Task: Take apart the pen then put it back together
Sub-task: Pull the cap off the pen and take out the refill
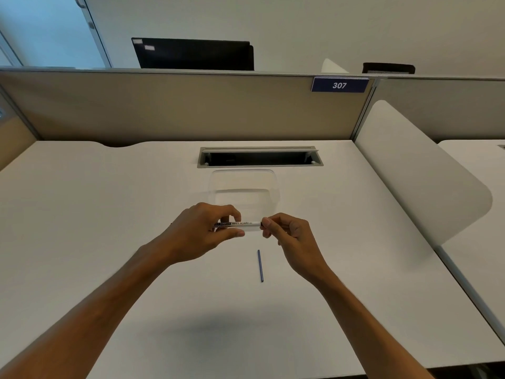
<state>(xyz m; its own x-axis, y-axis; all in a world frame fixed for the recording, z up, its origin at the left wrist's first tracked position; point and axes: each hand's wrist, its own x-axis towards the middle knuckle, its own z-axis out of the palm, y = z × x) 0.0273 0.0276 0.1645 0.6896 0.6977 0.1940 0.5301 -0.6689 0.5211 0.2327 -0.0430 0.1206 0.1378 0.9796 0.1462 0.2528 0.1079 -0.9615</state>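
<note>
White desk (pixel 109 242) in a cubicle, beige partition (pixel 177 105) at the back w/ a blue tag reading 307 (pixel 339 85); dark monitor (pixel 194 53) shows over the partition.

Head view, the only cam I've got: both forearms reach in from the bottom edge. Left hand (pixel 199 232) is closed round the pen barrel (pixel 243 225), thumb underneath, fingers over the top, gripping the left part. Barrel is white, lies roughly horizontal above the desk, printed "WHITE BOARD" on the side. Right hand (pixel 289 236) pinches the barrel's right end btwn thumb and fingertips; something dark shows right at that end, too small to tell what it is.

On the desk just below the hands, between the wrists, lies a thin blue rod (pixel 260 265), pointing nearly straight towards me, apart from both hands. Clear plastic container (pixel 274 187) sits behind the hands, near the cable slot (pixel 259 157) in the desktop. White curved divider panel (pixel 410 170) on the right side.
</note>
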